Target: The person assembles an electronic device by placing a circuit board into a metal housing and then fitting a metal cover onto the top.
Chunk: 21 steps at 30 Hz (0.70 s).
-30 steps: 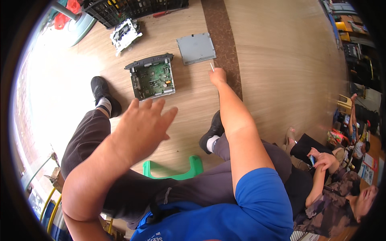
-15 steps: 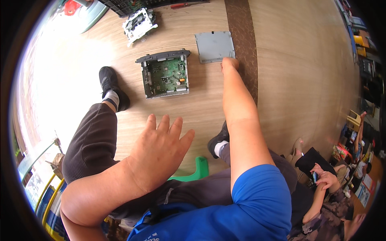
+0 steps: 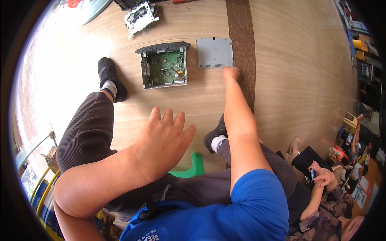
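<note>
My right hand (image 3: 231, 74) is stretched out over the floor, its fingers closed at the near right corner of a flat grey metal cover (image 3: 215, 53). A row of slots runs along the cover's near edge. The fingertips are partly hidden by the hand itself. Left of the cover sits an opened car stereo unit (image 3: 164, 66), its dark front panel facing away and a green circuit board showing inside. My left hand (image 3: 165, 140) hangs in the air nearer to me, fingers spread, holding nothing.
Farther off lies a silvery metal mechanism (image 3: 140, 19), near a red-handled tool (image 3: 183, 1) and a black crate (image 3: 125, 4). My shoes (image 3: 109, 78) flank the work area. A green plastic piece (image 3: 195, 165) shows below my left hand. Another person's hands (image 3: 323, 176) are at the lower right.
The metal cover has shifted toward me relative to the stereo unit and turned straighter, with my right hand at its corner. My left hand stays raised and spread. The whole view has shifted slightly.
</note>
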### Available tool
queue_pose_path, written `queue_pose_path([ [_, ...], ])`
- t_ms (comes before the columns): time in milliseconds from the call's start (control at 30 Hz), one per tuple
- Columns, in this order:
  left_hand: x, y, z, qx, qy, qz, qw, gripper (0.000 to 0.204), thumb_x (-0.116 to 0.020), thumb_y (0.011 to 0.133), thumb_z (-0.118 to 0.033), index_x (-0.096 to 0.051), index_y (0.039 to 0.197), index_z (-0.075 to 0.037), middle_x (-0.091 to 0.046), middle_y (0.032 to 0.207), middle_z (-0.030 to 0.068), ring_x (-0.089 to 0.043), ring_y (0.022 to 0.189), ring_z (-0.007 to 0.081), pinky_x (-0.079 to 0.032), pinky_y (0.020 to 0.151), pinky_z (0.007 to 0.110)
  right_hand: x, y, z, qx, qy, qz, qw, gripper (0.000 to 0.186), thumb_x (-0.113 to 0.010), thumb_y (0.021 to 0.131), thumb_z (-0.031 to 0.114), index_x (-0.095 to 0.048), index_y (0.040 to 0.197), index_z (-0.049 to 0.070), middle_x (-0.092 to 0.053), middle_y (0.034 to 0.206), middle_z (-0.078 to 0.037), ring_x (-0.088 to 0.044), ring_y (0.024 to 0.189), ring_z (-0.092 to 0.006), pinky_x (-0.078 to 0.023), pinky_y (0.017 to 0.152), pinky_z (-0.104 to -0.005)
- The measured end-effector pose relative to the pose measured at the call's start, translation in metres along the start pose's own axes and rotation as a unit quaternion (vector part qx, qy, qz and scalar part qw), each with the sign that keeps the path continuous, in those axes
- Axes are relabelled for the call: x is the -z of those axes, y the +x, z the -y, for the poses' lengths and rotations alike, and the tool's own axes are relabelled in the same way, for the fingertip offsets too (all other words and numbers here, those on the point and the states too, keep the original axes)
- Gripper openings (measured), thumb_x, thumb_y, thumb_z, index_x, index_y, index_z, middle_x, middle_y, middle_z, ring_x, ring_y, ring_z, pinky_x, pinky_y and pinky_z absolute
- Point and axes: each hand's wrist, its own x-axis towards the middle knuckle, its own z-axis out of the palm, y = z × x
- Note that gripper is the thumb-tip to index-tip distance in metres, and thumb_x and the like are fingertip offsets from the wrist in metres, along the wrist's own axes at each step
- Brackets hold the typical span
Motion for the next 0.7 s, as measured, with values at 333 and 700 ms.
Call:
queue_pose_path([
  [333,-0.005,0.007,-0.002,0.005,-0.010,0.022,1.000,0.057,-0.076,0.074,-0.027,-0.055,0.123,-0.007,-0.057,0.118,0.0169,-0.057,0.110,0.0332,-0.044,0.097,0.049,-0.014,-0.034,0.025,0.254,-0.111,0.130,0.952,0.014,-0.067,0.084,0.020,-0.071,0.089,0.007,-0.070,0.092,-0.016,-0.068,0.084,-0.0306,-0.052,0.073,-0.0403],
  [700,-0.011,0.007,0.000,-0.004,0.014,-0.013,1.000,0.059,-0.076,0.075,-0.027,-0.055,0.126,-0.007,-0.055,0.124,0.0190,-0.055,0.117,0.0369,-0.041,0.101,0.052,-0.009,-0.017,0.039,0.315,-0.307,0.216,0.872,0.022,-0.050,0.091,0.017,-0.064,0.100,0.002,-0.064,0.109,-0.022,-0.060,0.104,-0.0403,-0.049,0.086,-0.0472],
])
